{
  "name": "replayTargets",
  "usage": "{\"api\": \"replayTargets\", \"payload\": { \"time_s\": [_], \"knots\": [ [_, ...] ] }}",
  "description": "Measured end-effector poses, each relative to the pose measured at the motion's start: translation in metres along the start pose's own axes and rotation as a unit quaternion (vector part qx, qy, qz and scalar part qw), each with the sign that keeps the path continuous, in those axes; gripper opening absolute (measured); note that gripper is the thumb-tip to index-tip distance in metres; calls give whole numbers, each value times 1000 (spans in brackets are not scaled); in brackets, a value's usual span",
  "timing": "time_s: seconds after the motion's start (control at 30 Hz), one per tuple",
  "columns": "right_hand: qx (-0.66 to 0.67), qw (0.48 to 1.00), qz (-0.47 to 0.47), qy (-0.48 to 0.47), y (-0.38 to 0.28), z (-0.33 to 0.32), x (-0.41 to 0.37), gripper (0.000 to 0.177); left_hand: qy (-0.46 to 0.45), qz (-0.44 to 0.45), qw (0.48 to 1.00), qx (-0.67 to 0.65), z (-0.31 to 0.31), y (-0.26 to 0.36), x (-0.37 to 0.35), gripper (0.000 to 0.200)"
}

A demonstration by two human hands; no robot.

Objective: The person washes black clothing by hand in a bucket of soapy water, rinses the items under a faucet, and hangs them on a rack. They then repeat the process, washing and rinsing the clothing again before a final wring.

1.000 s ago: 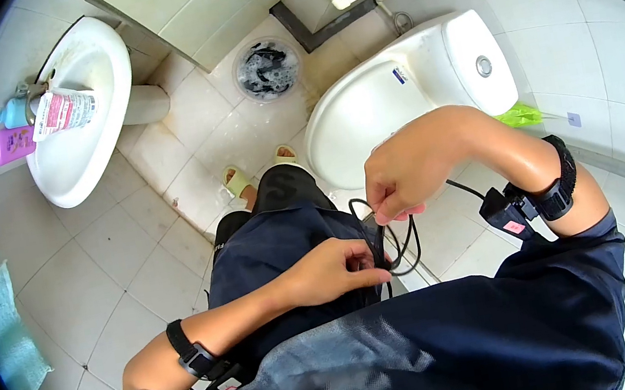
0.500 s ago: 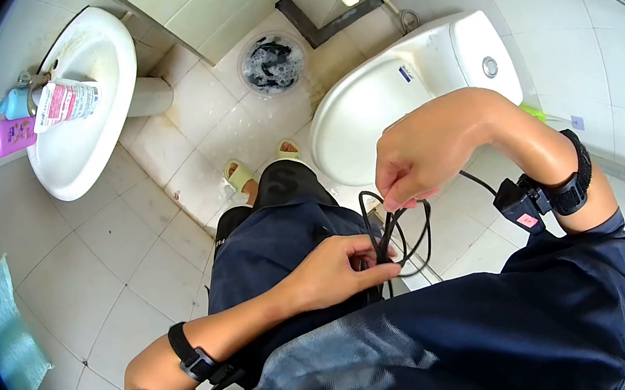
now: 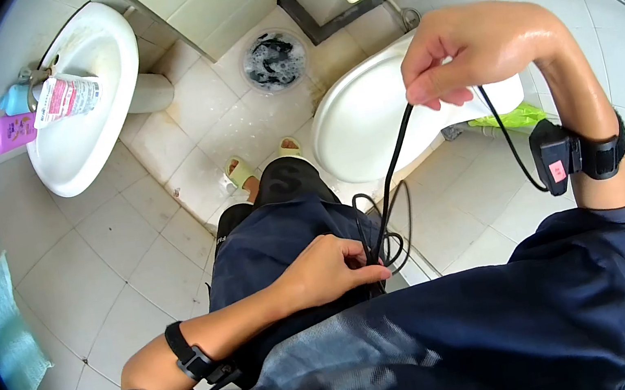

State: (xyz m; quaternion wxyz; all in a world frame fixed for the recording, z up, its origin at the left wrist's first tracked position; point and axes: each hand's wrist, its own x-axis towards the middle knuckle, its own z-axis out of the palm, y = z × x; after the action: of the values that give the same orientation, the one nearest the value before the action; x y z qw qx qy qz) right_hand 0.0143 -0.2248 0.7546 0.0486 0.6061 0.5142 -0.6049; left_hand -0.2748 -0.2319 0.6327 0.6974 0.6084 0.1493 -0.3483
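Observation:
A thin black cable (image 3: pixel 396 160) stretches between my two hands in front of my body. My left hand (image 3: pixel 331 271) is closed round its lower loops at waist height. Higher and to the right, my right hand (image 3: pixel 462 50) pinches the upper part of the cable between thumb and fingers. From there the cable hangs in a curve to a black box (image 3: pixel 555 157) with a pink sticker, strapped to my right forearm. Another black strap (image 3: pixel 190 352) with a device circles my left forearm. Several loose loops stick out beyond my left fingers.
A white toilet (image 3: pixel 359 125) stands ahead, partly behind my right hand. At the left a washbasin (image 3: pixel 93 141) carries a purple pump bottle (image 3: pixel 11 134) and a white-pink packet (image 3: pixel 67 99). A round basin of suds and dark cloth (image 3: pixel 274 61) sits on the tiled floor.
My right hand has risen up and to the right, drawing the cable out into a taut length. The loops at my left hand look smaller; that hand has barely moved.

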Motion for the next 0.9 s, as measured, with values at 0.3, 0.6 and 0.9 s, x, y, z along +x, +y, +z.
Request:
{"api": "replayTargets", "payload": {
  "time_s": [0.3,0.6,0.9],
  "knots": [
    [-43,992,-26,112,-4,-15,-12,27,9,17,999,50,-3,12,-6,36],
    [-65,994,-8,86,7,-11,6,24,7,34,993,116,-17,4,-8,48],
    [-143,959,-172,176,-20,60,65,19,210,152,958,-126,-168,18,-81,33]
  ]
}}
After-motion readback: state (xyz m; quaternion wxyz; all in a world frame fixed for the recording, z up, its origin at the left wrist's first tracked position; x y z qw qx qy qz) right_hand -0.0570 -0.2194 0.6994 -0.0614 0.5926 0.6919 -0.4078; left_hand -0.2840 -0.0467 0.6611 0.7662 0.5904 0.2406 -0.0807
